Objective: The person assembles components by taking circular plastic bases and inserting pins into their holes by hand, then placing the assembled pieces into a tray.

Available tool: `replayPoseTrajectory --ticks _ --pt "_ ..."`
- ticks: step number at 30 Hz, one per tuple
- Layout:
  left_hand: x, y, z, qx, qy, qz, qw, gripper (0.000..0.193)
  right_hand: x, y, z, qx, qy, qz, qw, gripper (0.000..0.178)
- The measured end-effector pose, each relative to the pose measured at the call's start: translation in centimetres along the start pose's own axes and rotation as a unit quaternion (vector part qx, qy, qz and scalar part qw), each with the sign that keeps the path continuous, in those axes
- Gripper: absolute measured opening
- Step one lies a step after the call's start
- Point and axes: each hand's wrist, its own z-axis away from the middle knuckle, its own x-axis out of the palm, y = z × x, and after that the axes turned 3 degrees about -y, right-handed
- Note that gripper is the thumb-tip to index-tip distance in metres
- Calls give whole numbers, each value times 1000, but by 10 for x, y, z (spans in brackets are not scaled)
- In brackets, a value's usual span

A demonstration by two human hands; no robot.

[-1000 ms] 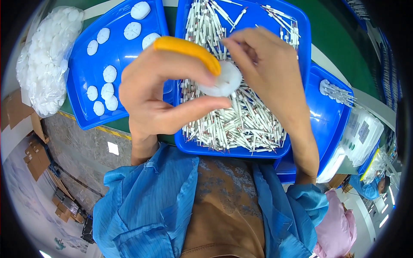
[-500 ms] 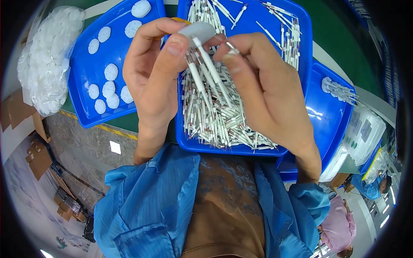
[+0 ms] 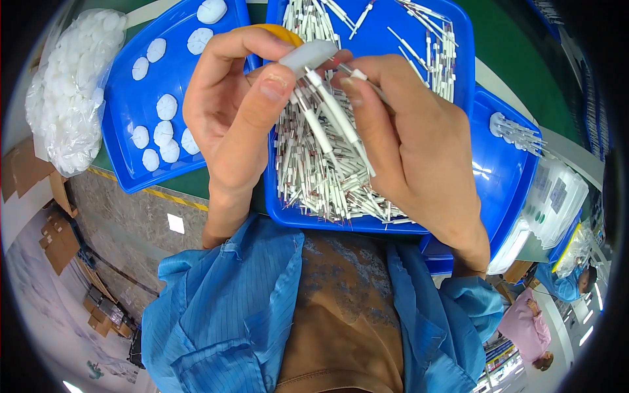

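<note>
My left hand (image 3: 232, 114) pinches a thick, round white pad (image 3: 304, 56) between thumb and fingers, and something yellow shows on its forefinger side. Several slim white sticks (image 3: 320, 131) with clear sections stand out of the pad, pointing down toward me. Between thumb and forefinger, my right hand (image 3: 422, 137) holds a single stick (image 3: 358, 73), its thin reddish end against or very close to the pad's right edge. Below both hands lies a blue tray (image 3: 466, 59) heaped with loose sticks of the same kind.
At left, another blue tray (image 3: 124, 124) carries several white pads (image 3: 167, 107), beside a clear bag (image 3: 73, 92) full of them. A right-hand blue tray (image 3: 488, 183) holds a pad bristling with sticks (image 3: 514, 131). Clear plastic boxes (image 3: 557, 196) sit beyond it. People appear at lower right.
My right hand has brought its stick's end up to the pad. The pad has shifted slightly right and tilted, and its sticks swung with it.
</note>
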Motion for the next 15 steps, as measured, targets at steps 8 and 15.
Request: replayPoseTrajectory --ticks 8,15 --pt "7 1 3 47 -25 -36 998 31 -10 -4 -3 -37 -23 -19 999 8" --pt "7 2 5 39 16 -63 997 47 -11 0 -1 -102 -27 24 994 8"
